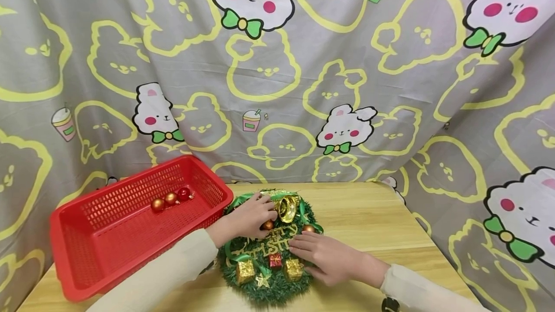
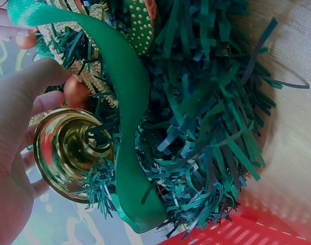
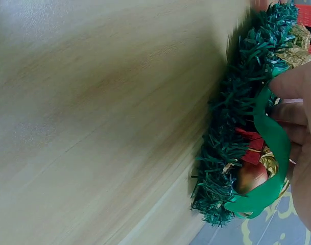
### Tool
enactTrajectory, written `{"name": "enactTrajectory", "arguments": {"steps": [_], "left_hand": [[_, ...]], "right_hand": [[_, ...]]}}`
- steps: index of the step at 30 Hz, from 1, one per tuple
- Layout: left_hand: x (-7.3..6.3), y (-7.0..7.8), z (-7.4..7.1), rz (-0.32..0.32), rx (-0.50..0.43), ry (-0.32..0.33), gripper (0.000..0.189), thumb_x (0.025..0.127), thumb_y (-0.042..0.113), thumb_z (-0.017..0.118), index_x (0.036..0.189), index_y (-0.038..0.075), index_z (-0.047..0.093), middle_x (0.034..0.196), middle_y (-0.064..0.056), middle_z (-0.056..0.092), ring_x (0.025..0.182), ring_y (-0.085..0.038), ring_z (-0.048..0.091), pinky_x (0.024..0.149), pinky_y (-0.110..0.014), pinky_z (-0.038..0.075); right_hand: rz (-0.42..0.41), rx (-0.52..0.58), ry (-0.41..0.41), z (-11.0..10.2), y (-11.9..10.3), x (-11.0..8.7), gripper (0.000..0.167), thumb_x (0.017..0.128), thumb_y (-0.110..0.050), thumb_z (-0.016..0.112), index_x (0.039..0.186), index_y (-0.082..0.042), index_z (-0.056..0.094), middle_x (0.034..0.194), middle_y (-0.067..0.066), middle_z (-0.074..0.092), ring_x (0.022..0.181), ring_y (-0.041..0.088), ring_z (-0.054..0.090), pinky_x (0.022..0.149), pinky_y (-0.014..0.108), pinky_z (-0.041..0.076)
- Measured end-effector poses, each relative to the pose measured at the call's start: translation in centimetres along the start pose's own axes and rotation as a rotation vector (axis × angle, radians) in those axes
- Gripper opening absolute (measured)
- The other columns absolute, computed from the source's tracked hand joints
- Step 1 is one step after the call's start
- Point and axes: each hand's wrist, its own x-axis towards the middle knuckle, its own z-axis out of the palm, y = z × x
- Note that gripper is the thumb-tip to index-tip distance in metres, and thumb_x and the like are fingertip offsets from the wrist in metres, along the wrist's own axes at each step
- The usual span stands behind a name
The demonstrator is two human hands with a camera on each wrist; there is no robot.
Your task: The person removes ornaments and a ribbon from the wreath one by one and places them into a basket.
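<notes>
A green tinsel wreath lies on the table, with gold "Merry Christmas" lettering across its middle. At its upper left, my left hand pinches a copper-coloured ball between thumb and fingers, close against the wreath. Beside those fingers sits a shiny gold bell, its open mouth showing in the left wrist view. My right hand rests on the wreath's right side, fingers extended over the end of the lettering. Just above it is another copper ball. Green ribbon loops along the wreath's edge.
A red plastic basket stands to the left, close to the wreath, holding two copper balls and a red ball. Gold gift boxes, a red one and a gold star decorate the wreath. A patterned curtain hangs behind.
</notes>
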Motion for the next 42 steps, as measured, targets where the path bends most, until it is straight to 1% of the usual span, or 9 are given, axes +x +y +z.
{"name": "enactTrajectory", "arguments": {"steps": [7, 12, 17, 24, 29, 35, 42], "left_hand": [[0.1, -0.05, -0.13, 0.003, -0.006, -0.005, 0.023, 0.085, 0.042, 0.078, 0.098, 0.024, 0.069, 0.099, 0.007, 0.064, 0.097, -0.017, 0.052, 0.088, -0.041, 0.047], [0.16, -0.01, -0.25, 0.002, 0.0, -0.017, 0.023, 0.086, 0.042, 0.078, 0.098, 0.024, 0.069, 0.099, 0.007, 0.064, 0.097, -0.017, 0.053, 0.087, -0.041, 0.047], [0.27, -0.03, -0.28, -0.008, -0.009, -0.042, 0.023, 0.086, 0.041, 0.078, 0.1, 0.024, 0.07, 0.101, 0.007, 0.064, 0.097, -0.017, 0.053, 0.088, -0.041, 0.046], [0.52, 0.12, -0.18, -0.029, -0.03, -0.084, 0.024, 0.085, 0.037, 0.08, 0.103, 0.025, 0.072, 0.103, 0.007, 0.066, 0.1, -0.018, 0.053, 0.093, -0.044, 0.048], [0.7, 0.18, -0.23, -0.032, -0.018, -0.108, 0.021, 0.085, 0.034, 0.08, 0.103, 0.026, 0.074, 0.104, 0.007, 0.066, 0.102, -0.018, 0.054, 0.093, -0.044, 0.047], [0.86, 0.23, -0.42, -0.043, -0.008, -0.148, 0.027, 0.082, 0.033, 0.084, 0.107, 0.027, 0.075, 0.105, 0.007, 0.065, 0.104, -0.018, 0.053, 0.096, -0.046, 0.047], [0.84, 0.23, -0.23, -0.043, -0.008, -0.156, 0.026, 0.081, 0.031, 0.086, 0.105, 0.028, 0.075, 0.105, 0.007, 0.065, 0.106, -0.019, 0.054, 0.096, -0.045, 0.046]], "right_hand": [[0.005, -0.002, 0.003, -0.01, -0.04, -0.03, 0.058, 0.098, -0.031, 0.061, 0.148, -0.003, 0.05, 0.153, 0.013, 0.052, 0.14, 0.031, 0.052, 0.115, 0.044, 0.042], [0.009, 0.008, -0.002, -0.06, -0.08, 0.08, 0.058, 0.099, -0.032, 0.061, 0.148, -0.004, 0.05, 0.153, 0.013, 0.052, 0.14, 0.031, 0.052, 0.115, 0.044, 0.042], [0.007, 0.018, -0.004, -0.11, 0.06, 0.23, 0.056, 0.101, -0.034, 0.058, 0.148, -0.004, 0.051, 0.152, 0.013, 0.053, 0.14, 0.031, 0.053, 0.115, 0.043, 0.042], [0.002, 0.028, -0.003, -0.28, 0.13, 0.4, 0.051, 0.103, -0.034, 0.054, 0.145, -0.004, 0.055, 0.149, 0.011, 0.057, 0.138, 0.03, 0.054, 0.115, 0.041, 0.042], [-0.001, 0.023, 0.003, -0.4, 0.21, 0.4, 0.051, 0.102, -0.033, 0.057, 0.144, -0.005, 0.056, 0.147, 0.011, 0.059, 0.137, 0.029, 0.056, 0.114, 0.041, 0.043], [0.002, 0.026, -0.001, -0.54, 0.29, 0.38, 0.052, 0.1, -0.033, 0.06, 0.144, -0.006, 0.056, 0.146, 0.01, 0.059, 0.136, 0.029, 0.056, 0.114, 0.041, 0.044], [0.002, 0.03, -0.006, -0.47, 0.3, 0.39, 0.051, 0.102, -0.033, 0.058, 0.145, -0.006, 0.056, 0.147, 0.01, 0.059, 0.137, 0.028, 0.056, 0.114, 0.041, 0.044]]}}
